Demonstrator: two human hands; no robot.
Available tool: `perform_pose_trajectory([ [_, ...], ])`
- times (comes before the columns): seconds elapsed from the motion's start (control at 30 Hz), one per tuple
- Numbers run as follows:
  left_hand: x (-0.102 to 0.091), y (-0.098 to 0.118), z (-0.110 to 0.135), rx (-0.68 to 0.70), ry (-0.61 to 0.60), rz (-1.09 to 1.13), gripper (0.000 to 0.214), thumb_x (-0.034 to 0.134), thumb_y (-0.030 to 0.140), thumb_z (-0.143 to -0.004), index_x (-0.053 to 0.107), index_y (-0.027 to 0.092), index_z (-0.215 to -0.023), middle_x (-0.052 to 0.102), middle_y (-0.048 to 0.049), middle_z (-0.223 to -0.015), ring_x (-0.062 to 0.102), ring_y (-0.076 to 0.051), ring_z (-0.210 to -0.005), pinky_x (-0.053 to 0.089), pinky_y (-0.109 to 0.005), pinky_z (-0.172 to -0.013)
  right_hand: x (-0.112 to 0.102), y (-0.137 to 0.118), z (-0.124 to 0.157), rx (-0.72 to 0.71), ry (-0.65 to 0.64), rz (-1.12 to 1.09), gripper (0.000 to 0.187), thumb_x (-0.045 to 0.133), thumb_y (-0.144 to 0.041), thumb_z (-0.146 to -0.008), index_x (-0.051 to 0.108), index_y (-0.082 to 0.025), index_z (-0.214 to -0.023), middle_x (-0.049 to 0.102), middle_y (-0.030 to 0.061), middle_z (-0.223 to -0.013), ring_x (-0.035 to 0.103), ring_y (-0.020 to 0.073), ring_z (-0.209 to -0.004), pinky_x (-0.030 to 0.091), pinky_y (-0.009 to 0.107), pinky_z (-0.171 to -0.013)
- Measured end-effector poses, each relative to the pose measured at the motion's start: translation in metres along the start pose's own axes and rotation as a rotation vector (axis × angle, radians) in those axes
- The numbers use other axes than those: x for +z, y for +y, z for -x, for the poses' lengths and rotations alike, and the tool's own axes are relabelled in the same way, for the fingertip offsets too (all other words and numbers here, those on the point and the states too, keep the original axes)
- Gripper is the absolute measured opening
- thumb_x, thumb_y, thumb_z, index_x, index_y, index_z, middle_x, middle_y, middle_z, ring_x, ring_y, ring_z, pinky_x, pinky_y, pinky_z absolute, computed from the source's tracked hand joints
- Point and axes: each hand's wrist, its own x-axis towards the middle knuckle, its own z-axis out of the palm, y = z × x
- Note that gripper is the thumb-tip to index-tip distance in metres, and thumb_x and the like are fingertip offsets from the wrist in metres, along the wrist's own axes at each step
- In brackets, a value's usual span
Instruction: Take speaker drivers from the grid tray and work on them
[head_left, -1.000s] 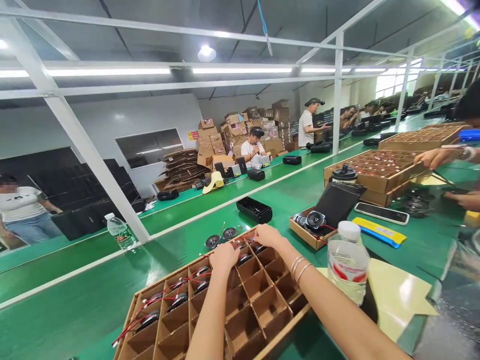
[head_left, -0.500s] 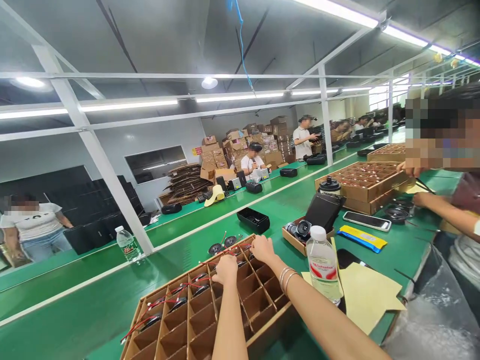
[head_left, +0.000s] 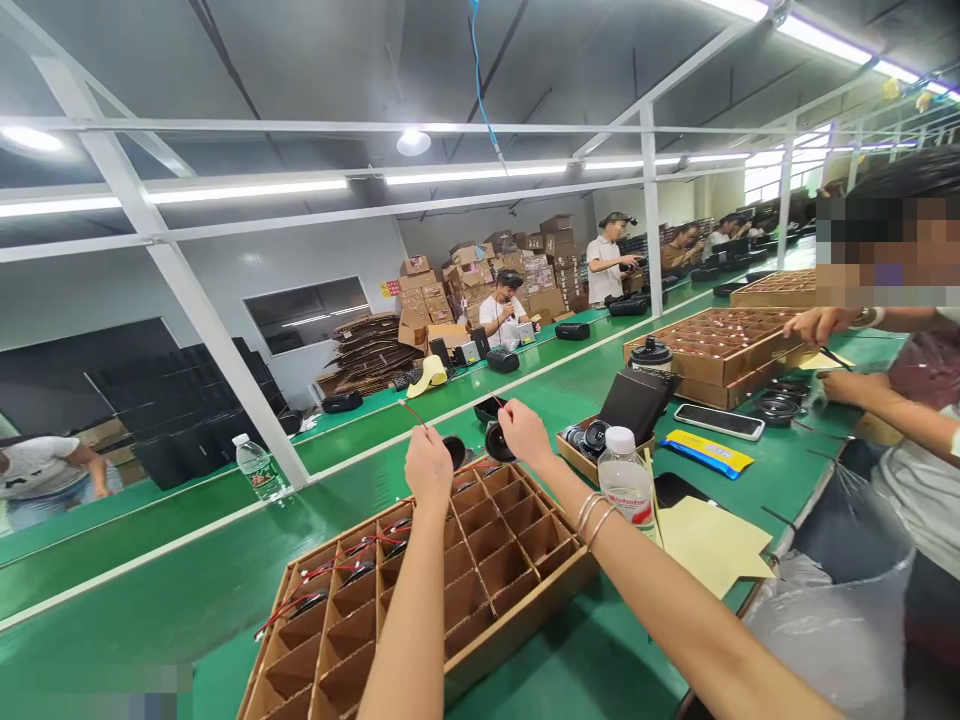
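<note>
A cardboard tray with a divider grid (head_left: 495, 590) lies on the green belt in front of me; several of its far cells hold small black speakers with red wires (head_left: 352, 575). My left hand (head_left: 429, 465) is raised above the tray's far edge, pinched on a small black speaker (head_left: 454, 450) by its red wire. My right hand (head_left: 523, 432) is lifted beside it, closed on another small black speaker (head_left: 498, 441).
A water bottle (head_left: 626, 483) stands right of the tray beside yellow card sheets (head_left: 712, 545). Behind them are an open box of speakers (head_left: 592, 445), a phone (head_left: 718, 421) and a co-worker's divider trays (head_left: 712, 350). A co-worker's hand (head_left: 817, 322) works at right. A white frame post (head_left: 217, 350) crosses at left.
Both hands have risen from the tray's far cells, each lifting a small speaker out above the far edge. The view has shifted, and the person at far left has bent down.
</note>
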Motion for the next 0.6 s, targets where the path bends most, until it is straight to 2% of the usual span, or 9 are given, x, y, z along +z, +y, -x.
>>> perform_pose_trajectory([
  [0.1,-0.038,-0.006,0.022,-0.012,0.022,0.065,0.033,0.026,0.037,-0.093,0.05,0.016,-0.101,0.059,-0.006,-0.095,0.057,-0.018,-0.087,0.043,-0.038,-0.08,-0.039,-0.017,0.024,-0.059,-0.052,-0.071,0.019,0.036,-0.023,-0.089,0.049,-0.017,-0.076,0.056,-0.0003,-0.074,0.052,0.0133,-0.071,0.036,0.023,-0.063],
  [0.13,-0.046,-0.015,0.039,-0.013,-0.008,0.084,0.034,0.021,0.036,-0.092,0.051,0.019,-0.095,0.061,-0.0048,-0.094,0.057,-0.019,-0.087,0.042,-0.036,-0.079,-0.049,-0.018,0.041,-0.072,-0.099,-0.092,0.018,0.039,-0.023,-0.087,0.048,-0.018,-0.072,0.055,-0.0021,-0.07,0.051,0.0124,-0.067,0.034,0.022,-0.06],
  [0.2,-0.054,-0.04,0.086,-0.025,-0.109,0.124,0.032,0.023,0.038,-0.089,0.051,0.023,-0.081,0.064,-0.0002,-0.091,0.058,-0.019,-0.084,0.041,-0.031,-0.077,-0.058,-0.013,0.086,-0.085,-0.217,-0.132,0.02,0.041,-0.024,-0.085,0.045,-0.018,-0.066,0.052,-0.0046,-0.062,0.049,0.0105,-0.059,0.033,0.02,-0.054],
  [0.3,-0.042,-0.083,0.169,-0.144,-0.341,0.167,0.035,0.028,0.045,-0.082,0.051,0.025,-0.065,0.066,0.002,-0.072,0.06,-0.019,-0.07,0.044,-0.027,-0.064,-0.045,0.013,0.161,-0.007,-0.459,-0.257,0.021,0.038,-0.023,-0.086,0.045,-0.018,-0.067,0.052,-0.0047,-0.06,0.048,0.0102,-0.055,0.032,0.02,-0.05],
  [0.37,-0.024,-0.107,0.211,-0.309,-0.483,0.228,0.036,0.027,0.048,-0.081,0.049,0.026,-0.064,0.066,0.0029,-0.072,0.059,-0.019,-0.068,0.043,-0.028,-0.066,-0.025,0.035,0.199,0.073,-0.517,-0.164,0.023,0.038,-0.023,-0.087,0.045,-0.018,-0.065,0.051,-0.0039,-0.058,0.047,0.0112,-0.054,0.033,0.021,-0.051],
  [0.4,-0.014,-0.118,0.225,-0.352,-0.506,0.214,0.036,0.026,0.049,-0.08,0.049,0.026,-0.065,0.067,0.0019,-0.075,0.059,-0.02,-0.067,0.044,-0.03,-0.066,-0.015,0.045,0.211,0.092,-0.502,-0.096,0.023,0.039,-0.022,-0.086,0.045,-0.018,-0.065,0.052,-0.0026,-0.059,0.048,0.0125,-0.057,0.035,0.023,-0.054],
  [0.5,0.009,-0.141,0.236,-0.411,-0.499,0.211,0.037,0.029,0.055,-0.075,0.053,0.026,-0.076,0.067,-0.0034,-0.089,0.059,-0.025,-0.086,0.044,-0.037,-0.079,0.001,0.06,0.218,0.116,-0.402,0.027,0.018,0.043,-0.023,-0.085,0.05,-0.017,-0.07,0.055,0.0032,-0.072,0.049,0.0191,-0.074,0.037,0.032,-0.069],
  [0.6,0.015,-0.157,0.228,-0.441,-0.441,0.248,0.054,0.032,0.062,-0.068,0.053,0.023,-0.099,0.061,-0.0074,-0.108,0.051,-0.027,-0.106,0.037,-0.041,-0.094,-0.021,0.051,0.207,0.1,-0.297,-0.117,0.013,0.047,-0.028,-0.084,0.055,-0.018,-0.081,0.055,0.0039,-0.077,0.049,0.0199,-0.078,0.038,0.035,-0.073],
])
